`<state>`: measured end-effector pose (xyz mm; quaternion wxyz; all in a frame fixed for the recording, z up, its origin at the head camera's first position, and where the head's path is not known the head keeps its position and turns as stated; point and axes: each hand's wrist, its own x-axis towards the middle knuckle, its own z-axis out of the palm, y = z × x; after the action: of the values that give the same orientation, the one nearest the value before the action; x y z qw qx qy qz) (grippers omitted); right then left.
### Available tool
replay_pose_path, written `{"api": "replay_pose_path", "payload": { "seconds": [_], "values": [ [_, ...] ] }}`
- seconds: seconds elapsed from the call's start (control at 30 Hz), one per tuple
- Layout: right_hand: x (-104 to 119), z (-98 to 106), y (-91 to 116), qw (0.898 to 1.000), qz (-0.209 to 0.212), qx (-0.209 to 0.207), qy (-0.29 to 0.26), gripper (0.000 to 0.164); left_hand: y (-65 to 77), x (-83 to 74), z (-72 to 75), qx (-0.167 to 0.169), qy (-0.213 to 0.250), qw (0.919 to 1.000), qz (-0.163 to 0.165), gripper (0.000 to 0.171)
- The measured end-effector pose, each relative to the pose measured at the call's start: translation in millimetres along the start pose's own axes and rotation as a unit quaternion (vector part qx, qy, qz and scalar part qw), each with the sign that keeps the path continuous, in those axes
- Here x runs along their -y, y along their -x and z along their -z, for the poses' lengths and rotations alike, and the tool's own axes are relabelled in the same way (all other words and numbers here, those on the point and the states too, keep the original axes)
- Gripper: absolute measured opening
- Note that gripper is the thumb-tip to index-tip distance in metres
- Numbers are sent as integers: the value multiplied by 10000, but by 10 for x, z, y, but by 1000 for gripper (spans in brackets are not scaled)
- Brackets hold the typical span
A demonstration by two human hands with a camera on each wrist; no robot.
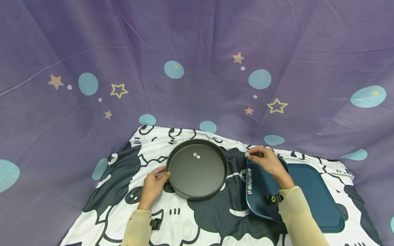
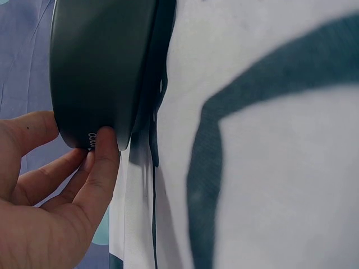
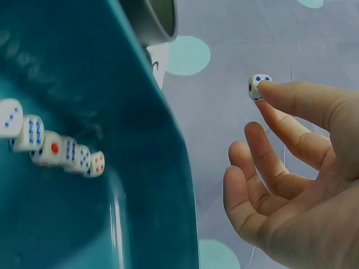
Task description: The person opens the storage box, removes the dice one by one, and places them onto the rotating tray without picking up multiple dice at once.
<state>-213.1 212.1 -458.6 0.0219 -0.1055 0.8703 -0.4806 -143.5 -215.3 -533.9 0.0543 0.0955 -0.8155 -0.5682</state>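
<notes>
A round dark grey cake pan (image 1: 197, 182) stands on the cloth with two white dice (image 1: 196, 156) inside. My left hand (image 1: 154, 184) holds the pan's left side; in the left wrist view its thumb is at the rim and its fingers (image 2: 104, 162) lie against the outer wall. Between thumb and index finger my right hand (image 1: 269, 164) pinches a white die (image 3: 259, 87), raised over the far left corner of a blue tray (image 1: 261, 205). The other right fingers are loosely bent. Several dice (image 3: 53, 148) line up along that tray's left side.
A flat blue board or lid (image 1: 320, 201) lies partly beneath the tray at the right. The cloth (image 1: 178, 225) is black and white with cartoon figures. Behind it rises a purple curtain (image 1: 197, 89) with stars and blue spots.
</notes>
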Motion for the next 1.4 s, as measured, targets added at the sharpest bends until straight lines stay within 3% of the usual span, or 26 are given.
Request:
{"api": "replay_pose_path", "payload": {
  "seconds": [0.6, 0.87, 1.4],
  "values": [
    [364, -291, -190, 9979, 33, 318, -564, 25, 3, -13, 4, -16, -83, 9999, 78, 35],
    [542, -502, -326, 9961, 370, 363, -712, 24, 2, -1, 1, -29, -92, 9999, 67, 36],
    [763, -1011, -638, 9912, 612, 647, -975, 19, 7, 30, 1, -94, -71, 9999, 11, 33]
  ]
}}
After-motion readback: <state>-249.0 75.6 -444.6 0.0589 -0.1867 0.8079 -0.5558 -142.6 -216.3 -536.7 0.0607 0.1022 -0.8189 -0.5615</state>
